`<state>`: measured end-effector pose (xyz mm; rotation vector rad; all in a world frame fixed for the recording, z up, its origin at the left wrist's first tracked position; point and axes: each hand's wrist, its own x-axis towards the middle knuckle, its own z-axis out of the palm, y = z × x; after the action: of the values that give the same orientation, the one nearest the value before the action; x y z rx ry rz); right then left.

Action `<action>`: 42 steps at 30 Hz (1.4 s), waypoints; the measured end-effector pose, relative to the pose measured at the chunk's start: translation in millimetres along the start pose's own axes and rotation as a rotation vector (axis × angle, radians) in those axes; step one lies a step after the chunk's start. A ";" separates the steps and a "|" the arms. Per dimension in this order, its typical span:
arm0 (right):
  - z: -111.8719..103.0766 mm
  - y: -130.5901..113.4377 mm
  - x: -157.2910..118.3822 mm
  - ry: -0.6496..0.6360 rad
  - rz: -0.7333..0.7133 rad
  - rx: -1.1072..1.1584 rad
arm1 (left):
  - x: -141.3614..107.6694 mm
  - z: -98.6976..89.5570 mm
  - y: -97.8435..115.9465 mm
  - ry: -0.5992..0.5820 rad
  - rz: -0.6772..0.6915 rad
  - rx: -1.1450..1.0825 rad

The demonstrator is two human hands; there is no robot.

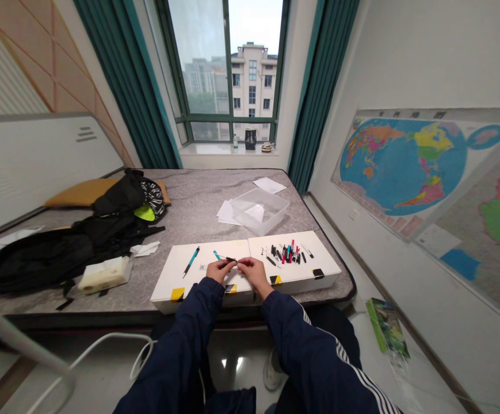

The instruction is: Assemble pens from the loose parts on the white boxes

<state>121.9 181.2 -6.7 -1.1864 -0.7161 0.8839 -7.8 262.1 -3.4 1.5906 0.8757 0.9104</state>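
My left hand (218, 270) and my right hand (253, 272) meet over the white boxes, fingertips pinched together. Between them is a thin black pen part (231, 260), its left end in my left fingers and its right end at my right fingertips. The fingers hide some of it. Just beyond my left hand, a short teal pen piece (217, 255) shows. A teal and black pen (191, 262) lies whole on the left box (170, 276). On the right box (325, 256) a loose group of black, red and teal pen parts (290, 253) is spread out.
Behind the boxes stands a translucent plastic bin (271, 215) beside white paper sheets (227, 213). To the left are a tissue pack (105, 275), a crumpled tissue (145, 249) and a black backpack (103, 236). The grey surface (193, 195) ends at a dark edge near my knees.
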 end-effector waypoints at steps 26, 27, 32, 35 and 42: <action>-3.4 14.1 13.1 -0.168 0.140 -0.045 | 7.0 -3.4 -21.3 -0.075 0.074 0.031; -3.8 13.3 12.6 -0.167 0.139 -0.034 | 6.8 -3.4 -20.9 -0.070 0.076 0.036; -5.2 11.0 9.6 -0.170 0.069 -0.030 | 6.5 -3.2 -19.0 -0.066 0.070 0.038; -4.8 12.7 10.6 -0.180 0.084 -0.055 | 6.6 -2.9 -19.5 -0.066 0.068 0.034; -2.9 15.5 12.1 -0.200 0.132 0.002 | 6.4 -2.3 -19.6 -0.043 0.074 0.027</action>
<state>127.2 192.5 -22.2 -1.1642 -0.8043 1.1245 -8.7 272.1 -21.5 1.6697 0.8062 0.9163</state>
